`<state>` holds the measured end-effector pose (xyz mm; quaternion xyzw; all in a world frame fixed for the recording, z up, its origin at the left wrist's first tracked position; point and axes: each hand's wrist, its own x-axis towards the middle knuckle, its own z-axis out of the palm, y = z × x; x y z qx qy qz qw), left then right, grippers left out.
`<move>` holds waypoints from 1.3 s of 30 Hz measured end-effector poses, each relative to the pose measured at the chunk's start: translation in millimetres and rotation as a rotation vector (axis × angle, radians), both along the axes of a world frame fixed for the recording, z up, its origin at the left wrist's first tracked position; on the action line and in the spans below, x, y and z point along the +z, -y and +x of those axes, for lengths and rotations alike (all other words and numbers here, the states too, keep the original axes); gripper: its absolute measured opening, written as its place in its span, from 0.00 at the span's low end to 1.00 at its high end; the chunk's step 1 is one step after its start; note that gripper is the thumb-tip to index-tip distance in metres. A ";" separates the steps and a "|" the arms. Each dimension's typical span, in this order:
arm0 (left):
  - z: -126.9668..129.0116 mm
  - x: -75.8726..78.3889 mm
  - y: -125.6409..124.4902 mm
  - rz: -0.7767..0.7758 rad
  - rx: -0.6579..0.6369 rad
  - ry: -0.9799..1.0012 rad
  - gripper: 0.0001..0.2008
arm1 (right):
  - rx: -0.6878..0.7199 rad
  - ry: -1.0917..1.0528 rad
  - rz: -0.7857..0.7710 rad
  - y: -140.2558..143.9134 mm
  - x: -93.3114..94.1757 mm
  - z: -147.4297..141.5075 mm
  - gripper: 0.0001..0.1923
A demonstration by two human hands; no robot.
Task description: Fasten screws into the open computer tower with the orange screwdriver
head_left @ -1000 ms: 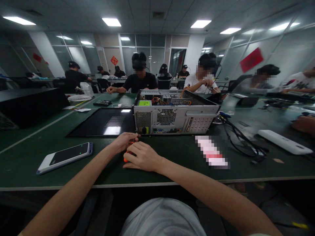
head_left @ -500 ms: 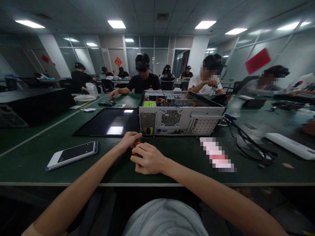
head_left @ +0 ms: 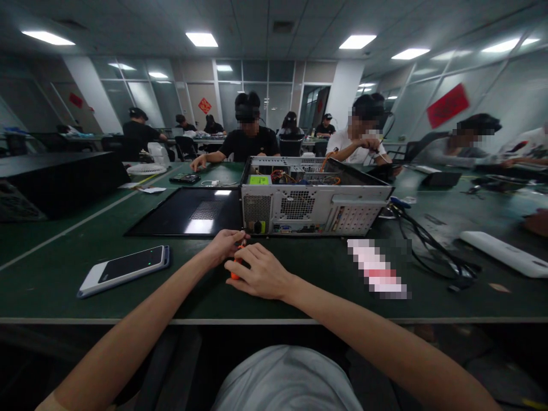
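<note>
In front of me a grey computer case [head_left: 319, 212] lies on its side, top open, its rear panel facing me. My right hand [head_left: 265, 273] is wrapped round the orange handle of a screwdriver [head_left: 235, 270], whose thin shaft points up toward the case's lower left corner. At that corner my left hand [head_left: 223, 246] is closed in a pinch by the screwdriver's tip; whatever lies between its fingertips is too small to make out. Left of the case a glossy black side panel [head_left: 180, 214] lies flat on the table.
A white device with a dark screen [head_left: 124, 268] lies left of my forearm. Black cables [head_left: 432, 245] and a white bar-shaped object [head_left: 505, 254] are on the right. Another black case [head_left: 64, 182] stands far left. People sit across the green table [head_left: 141, 299].
My right hand has shifted and its fingers have loosened slightly around the handle, so more of the orange shows. My left hand stays at the case's corner.
</note>
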<state>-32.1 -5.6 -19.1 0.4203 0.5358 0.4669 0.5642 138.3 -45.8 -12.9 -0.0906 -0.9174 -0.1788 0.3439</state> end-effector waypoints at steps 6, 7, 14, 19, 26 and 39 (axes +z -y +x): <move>1.8 7.1 0.4 0.003 0.066 -0.215 0.11 | 0.072 0.007 0.052 -2.2 -3.3 1.0 0.14; 2.1 9.0 1.3 0.011 0.079 -0.260 0.12 | 0.075 -0.001 0.060 -2.1 -4.0 1.2 0.12; 1.0 12.6 5.6 0.049 0.138 -0.360 0.13 | 0.061 0.120 0.017 0.8 -4.9 1.4 0.15; 2.9 11.8 5.4 0.059 0.161 -0.348 0.13 | 0.092 0.144 -0.015 3.4 -0.9 0.5 0.12; 6.9 17.5 8.6 0.070 0.178 -0.390 0.11 | 0.055 0.100 -0.003 1.6 -2.5 1.6 0.13; 2.4 9.4 5.0 0.144 0.184 -0.438 0.12 | 0.086 0.082 0.042 -0.7 -7.3 4.0 0.10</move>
